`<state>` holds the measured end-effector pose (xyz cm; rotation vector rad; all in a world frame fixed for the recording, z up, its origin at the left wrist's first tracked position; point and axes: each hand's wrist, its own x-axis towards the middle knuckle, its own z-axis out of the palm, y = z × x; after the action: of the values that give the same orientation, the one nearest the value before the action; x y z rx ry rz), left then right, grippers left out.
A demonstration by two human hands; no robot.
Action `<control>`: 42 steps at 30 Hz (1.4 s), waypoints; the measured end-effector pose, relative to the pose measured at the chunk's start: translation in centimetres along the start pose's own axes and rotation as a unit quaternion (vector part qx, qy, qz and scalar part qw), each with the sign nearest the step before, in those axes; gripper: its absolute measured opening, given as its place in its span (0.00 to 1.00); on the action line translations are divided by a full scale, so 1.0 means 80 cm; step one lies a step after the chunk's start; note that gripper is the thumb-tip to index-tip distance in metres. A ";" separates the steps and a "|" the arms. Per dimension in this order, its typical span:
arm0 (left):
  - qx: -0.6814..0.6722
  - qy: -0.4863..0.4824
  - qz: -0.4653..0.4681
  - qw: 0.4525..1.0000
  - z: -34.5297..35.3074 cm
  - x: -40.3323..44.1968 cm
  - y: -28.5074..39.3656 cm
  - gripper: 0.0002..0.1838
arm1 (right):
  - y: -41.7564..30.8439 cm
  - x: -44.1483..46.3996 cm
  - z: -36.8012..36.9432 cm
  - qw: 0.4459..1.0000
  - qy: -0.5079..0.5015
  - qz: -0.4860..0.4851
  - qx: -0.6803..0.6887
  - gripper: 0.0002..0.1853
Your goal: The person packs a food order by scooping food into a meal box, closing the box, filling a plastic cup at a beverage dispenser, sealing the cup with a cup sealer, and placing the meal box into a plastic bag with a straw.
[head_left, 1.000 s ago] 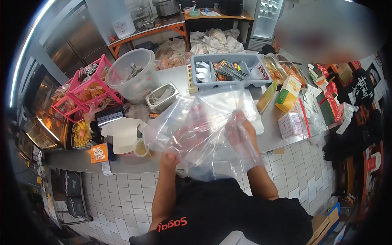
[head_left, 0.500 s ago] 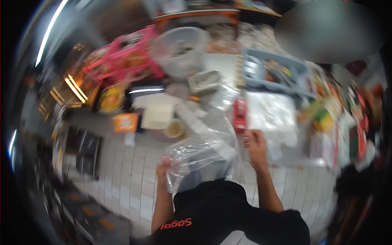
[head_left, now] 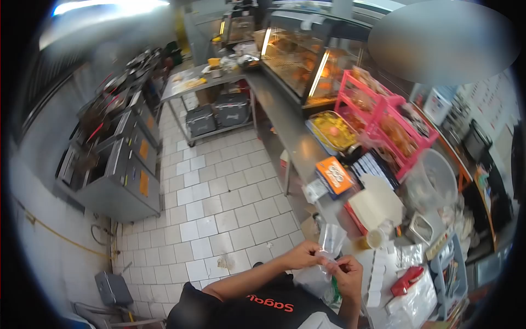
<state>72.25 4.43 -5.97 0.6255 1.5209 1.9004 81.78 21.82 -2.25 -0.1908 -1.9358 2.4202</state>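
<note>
Both hands are close together over the counter's front edge, low in the view. My left hand (head_left: 304,255) pinches the gathered top of a clear plastic bag (head_left: 332,239). My right hand (head_left: 348,273) holds the same bag beside it, fingers closed. Part of the bag hangs below the hands against the black shirt. Just beyond them stand a small cup of yellowish-brown content (head_left: 375,239) and an open cardboard box (head_left: 377,204). A red object (head_left: 407,280) lies on a stack of clear bags (head_left: 416,302) to the right.
An orange box (head_left: 335,175), a tray of yellow food (head_left: 334,130), pink baskets (head_left: 378,112) and a clear bucket (head_left: 431,178) line the counter. Behind is a lit glass display case (head_left: 298,55). Fryers (head_left: 118,170) stand left across the tiled floor (head_left: 230,197). A blue-grey bin (head_left: 452,274) is at right.
The view has swung left, bringing in the fryers and floor. My hands, earlier apart with the bag spread wide, have come together at its gathered top. My right hand has returned from beside the red object.
</note>
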 end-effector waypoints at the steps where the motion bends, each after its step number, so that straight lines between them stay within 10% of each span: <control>1: 0.064 0.001 0.020 0.998 -0.041 -0.015 0.001 0.16 | 0.012 0.018 0.015 1.000 -0.013 0.004 -0.005 0.09; 8: 0.236 0.278 0.138 0.921 -0.248 -0.115 0.039 0.07 | 0.036 0.134 0.130 0.981 0.065 -0.087 -0.161 0.08; 12: 0.196 0.171 0.031 0.965 -0.237 -0.114 0.062 0.13 | 0.071 0.174 0.220 0.959 0.004 -0.129 -0.253 0.11; 14: 0.414 0.287 0.074 0.861 -0.308 -0.123 0.029 0.13 | 0.095 0.208 0.199 0.860 0.010 -0.195 -0.472 0.15; 17: 0.286 0.355 -0.023 0.889 -0.356 -0.149 0.081 0.13 | 0.064 0.222 0.182 0.923 0.041 -0.086 -0.372 0.16; 20: 0.343 0.405 0.092 0.843 -0.380 -0.120 0.064 0.13 | 0.077 0.255 0.204 0.924 0.035 -0.112 -0.364 0.15; 27: 0.444 0.349 0.065 0.822 -0.415 -0.027 0.058 0.05 | 0.117 0.360 0.235 0.895 -0.002 -0.220 -0.388 0.07; 29: 0.396 0.398 -0.091 0.822 -0.451 -0.017 0.098 0.03 | 0.091 0.398 0.229 0.899 0.036 -0.131 -0.416 0.08; 35: 0.489 0.251 0.144 0.823 -0.480 0.101 0.117 0.07 | 0.073 0.498 0.271 0.845 -0.102 -0.351 -0.391 0.07; 38: 0.341 0.341 -0.019 0.876 -0.547 0.134 0.154 0.07 | 0.031 0.553 0.224 0.852 -0.023 -0.304 -0.425 0.06; 42: 0.519 0.164 0.204 0.814 -0.507 0.213 0.142 0.14 | 0.025 0.569 0.236 0.876 -0.034 -0.263 -0.403 0.08</control>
<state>30.15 -12.65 -4.33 1.1957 2.8585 1.3161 34.53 7.84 -3.43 0.3677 -2.4850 1.2141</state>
